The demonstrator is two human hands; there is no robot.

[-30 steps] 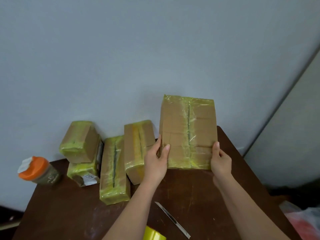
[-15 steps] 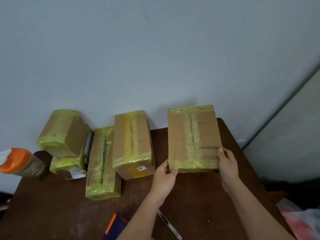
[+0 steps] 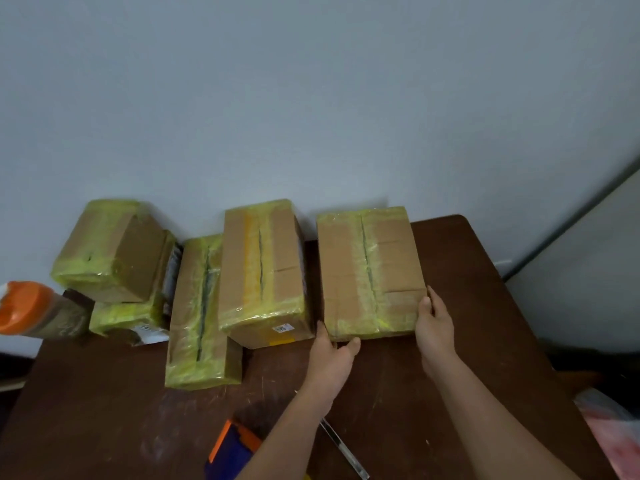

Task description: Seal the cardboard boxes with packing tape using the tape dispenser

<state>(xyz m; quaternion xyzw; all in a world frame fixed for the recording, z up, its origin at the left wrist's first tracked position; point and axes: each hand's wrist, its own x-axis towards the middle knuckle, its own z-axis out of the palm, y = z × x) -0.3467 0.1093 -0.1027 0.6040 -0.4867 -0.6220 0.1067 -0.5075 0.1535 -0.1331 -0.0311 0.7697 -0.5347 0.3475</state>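
A cardboard box [image 3: 370,271], sealed with yellowish tape along its middle seam and ends, lies flat at the back right of the brown table [image 3: 104,410]. My left hand [image 3: 330,355] grips its near left corner, thumb on the front face. Gripping the near right corner is my right hand [image 3: 434,320]. An orange and blue tape dispenser [image 3: 235,452] lies at the near edge, partly hidden by my left forearm.
Several more taped boxes stand against the wall: one [image 3: 263,268] right beside the held box, a long one [image 3: 199,313], and two stacked [image 3: 110,251] at the left. An orange-lidded bottle [image 3: 31,310] lies far left. A metal blade [image 3: 343,452] lies between my arms.
The box was held upright above the table; both hands have tipped it flat and set it down beside the other boxes. The view has tilted down.
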